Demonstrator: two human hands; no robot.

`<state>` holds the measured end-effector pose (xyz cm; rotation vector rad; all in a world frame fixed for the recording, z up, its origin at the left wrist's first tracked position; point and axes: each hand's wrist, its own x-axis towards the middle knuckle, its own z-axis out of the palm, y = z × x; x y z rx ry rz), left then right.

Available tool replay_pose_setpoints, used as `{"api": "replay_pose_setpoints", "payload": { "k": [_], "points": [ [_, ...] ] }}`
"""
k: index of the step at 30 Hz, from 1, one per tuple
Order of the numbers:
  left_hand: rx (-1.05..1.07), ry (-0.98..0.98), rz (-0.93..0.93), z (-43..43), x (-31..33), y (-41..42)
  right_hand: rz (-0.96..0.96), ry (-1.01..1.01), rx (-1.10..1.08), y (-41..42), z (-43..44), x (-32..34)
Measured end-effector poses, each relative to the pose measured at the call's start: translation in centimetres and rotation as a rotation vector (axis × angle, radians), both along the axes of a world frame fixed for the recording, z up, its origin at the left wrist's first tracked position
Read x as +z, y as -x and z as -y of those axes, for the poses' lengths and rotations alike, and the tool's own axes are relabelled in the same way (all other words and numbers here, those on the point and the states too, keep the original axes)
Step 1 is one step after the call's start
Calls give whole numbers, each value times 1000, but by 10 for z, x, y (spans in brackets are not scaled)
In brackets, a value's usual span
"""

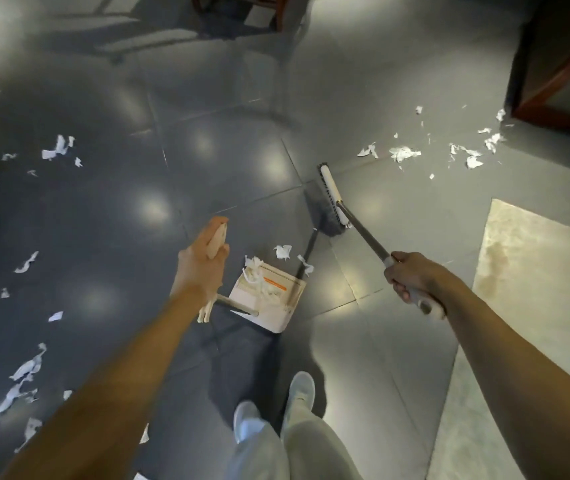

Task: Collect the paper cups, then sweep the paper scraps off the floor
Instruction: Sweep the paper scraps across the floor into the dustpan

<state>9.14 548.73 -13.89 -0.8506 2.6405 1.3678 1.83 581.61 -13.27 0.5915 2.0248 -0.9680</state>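
Paper scraps (403, 153) lie scattered over the dark tiled floor (159, 174). One loose band is to your right beyond the broom (334, 202), another runs down your left side, a few sit at the mouth of the dustpan (278, 322), and some are already inside it. The dustpan is just ahead of your shoes (301, 389). It is cream with an orange stripe, and its open side is turned toward the broom.

Your left hand (204, 268) is closed round the dustpan's upright cream handle. The hand covers the middle of the handle, so only the top and the lower end show, and your fingers are mostly out of sight on the far side. A thin metal shaft runs from under that hand to the pan.

Your right hand (411, 278) is wrapped firmly round the grey grip of the broom's handle, with the grip's end poking out behind your palm. The broom's head is low over the tiles between the dustpan and the right-hand scraps, apart from both. Whether its bristles touch the floor is hard to tell.

A pale stone slab (526, 271) fills the floor at right and is cut by the frame edge. Dark wooden furniture (560, 74) at the top right and a chair (242, 8) at the top are cropped and blurred. The smallest scraps are too smeared to count.
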Motion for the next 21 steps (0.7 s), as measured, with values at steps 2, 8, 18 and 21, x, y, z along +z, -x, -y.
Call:
{"api": "replay_pose_setpoints", "payload": {
  "k": [2,8,18,21],
  "points": [
    [-23,6,-8,-1,-2,18,-5,-53,49,16,-4,-15],
    [-48,13,5,0,-17,33,105,-166,147,27,0,-52],
    [-122,-21,36,3,-10,40,392,27,260,-37,23,-18],
    [-137,-30,32,1,-9,34,425,44,299,-58,35,-2]
  ]
}}
